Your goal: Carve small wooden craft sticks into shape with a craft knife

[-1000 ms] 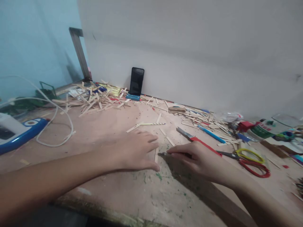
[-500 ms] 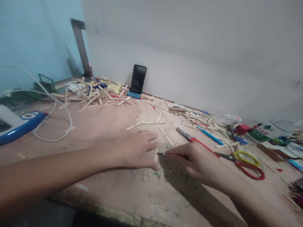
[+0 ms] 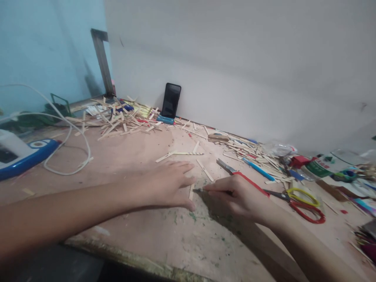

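My left hand lies low over the table with its fingers spread. Its thumb and fingertips rest at the two ends of a short wooden craft stick, partly hidden by them. My right hand is closed in a pinch on a small dark blade, whose tip reaches the stick's right side. The rest of the blade is hidden in my fingers. Another craft stick lies just beyond. Behind my right hand lie red-handled scissors, and a yellow-and-red pair rests to the right.
A phone stands in a blue holder against the wall. Piles of craft sticks lie at the back left and right. A blue pen and a plastic bottle are on the right. A white cable loops on the left.
The view has shifted slightly. Both hands keep nearly the same pose, and the blade tip is still against the stick.
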Available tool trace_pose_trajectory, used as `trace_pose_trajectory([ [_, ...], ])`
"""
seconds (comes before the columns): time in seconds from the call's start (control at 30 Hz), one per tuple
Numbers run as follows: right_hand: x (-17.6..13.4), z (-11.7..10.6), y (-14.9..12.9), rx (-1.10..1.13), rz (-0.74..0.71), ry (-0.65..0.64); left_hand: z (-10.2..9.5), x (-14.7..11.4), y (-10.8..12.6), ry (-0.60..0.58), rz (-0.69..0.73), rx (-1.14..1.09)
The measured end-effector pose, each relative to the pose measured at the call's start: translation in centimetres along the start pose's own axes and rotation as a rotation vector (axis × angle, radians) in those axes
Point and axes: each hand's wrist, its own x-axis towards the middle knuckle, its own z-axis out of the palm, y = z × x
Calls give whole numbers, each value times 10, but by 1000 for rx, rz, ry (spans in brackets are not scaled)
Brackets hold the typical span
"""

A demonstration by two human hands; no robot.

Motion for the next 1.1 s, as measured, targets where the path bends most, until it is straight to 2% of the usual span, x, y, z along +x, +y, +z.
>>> trace_pose_trajectory([
  [0.27, 1, 2, 12, 44, -130, 70, 0, 1, -1, -15, -7, 8],
  [0.63, -4, 5, 5, 66, -65, 74, 3, 0, -3, 2, 4, -2],
  [1.1, -1, -3, -11, 22, 28, 29, -6, 3, 6, -62, -48, 49],
])
